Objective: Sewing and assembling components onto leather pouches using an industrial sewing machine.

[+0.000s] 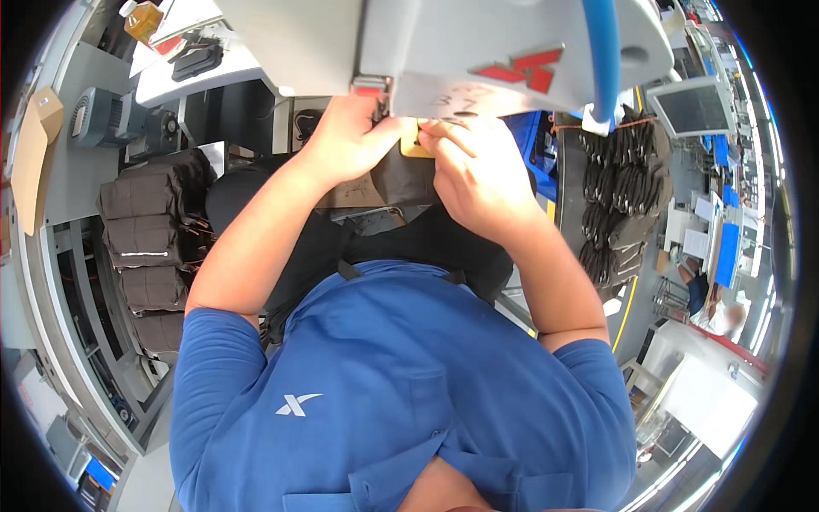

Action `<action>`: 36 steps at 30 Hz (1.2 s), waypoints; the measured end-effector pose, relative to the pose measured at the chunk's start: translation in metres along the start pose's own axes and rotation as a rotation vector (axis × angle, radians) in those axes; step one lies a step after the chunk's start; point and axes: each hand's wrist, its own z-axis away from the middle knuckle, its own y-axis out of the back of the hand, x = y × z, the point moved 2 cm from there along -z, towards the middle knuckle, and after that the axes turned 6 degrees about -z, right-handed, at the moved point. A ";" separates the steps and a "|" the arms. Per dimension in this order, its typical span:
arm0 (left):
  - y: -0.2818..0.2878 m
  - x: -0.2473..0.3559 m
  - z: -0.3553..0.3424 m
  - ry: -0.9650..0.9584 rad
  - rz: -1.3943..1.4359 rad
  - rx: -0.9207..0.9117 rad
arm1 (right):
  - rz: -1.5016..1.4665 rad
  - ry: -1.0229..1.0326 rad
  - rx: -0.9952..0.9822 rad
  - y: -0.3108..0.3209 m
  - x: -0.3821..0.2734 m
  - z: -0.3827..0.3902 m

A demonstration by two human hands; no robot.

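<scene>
The left hand (354,136) is bent under the edge of the machine head (444,51), its thumb reaching to the left side of a small yellow piece (413,143); its other fingers are partly hidden, so I cannot tell what it grips. The right hand (488,175) has its fingers curled in at the piece's right side, fingertips meeting it, though whether they pinch it or only press is unclear. The yellow piece sits between the two hands, over dark brown material (405,183) in front of the person's lap. A blue tube (602,64) curves down the machine's right side. Just beyond the right hand is a blue bag or bin (543,158), its contents not discernible. Farther out, dark folded pieces are piled at the left (153,226) and bunched in a row at the right (621,183). At upper left, a clear bottle (143,21) with a pale cap holds amber liquid, and at the far left edge stands brown cardboard (38,162), perhaps a box, its inside hidden
</scene>
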 end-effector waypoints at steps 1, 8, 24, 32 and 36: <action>-0.001 0.006 -0.001 -0.018 -0.034 0.028 | -0.003 -0.011 0.000 -0.001 0.000 0.000; -0.007 0.002 -0.002 -0.015 0.245 0.096 | 0.071 0.011 0.081 -0.006 -0.002 0.003; -0.004 -0.011 -0.003 -0.015 0.456 0.113 | 0.059 0.054 0.183 -0.015 -0.004 0.006; 0.000 -0.019 -0.003 -0.003 0.372 0.021 | -0.021 0.035 0.190 -0.013 -0.004 0.004; -0.002 -0.030 0.003 0.062 0.445 0.061 | -0.031 0.058 0.201 -0.014 -0.003 0.002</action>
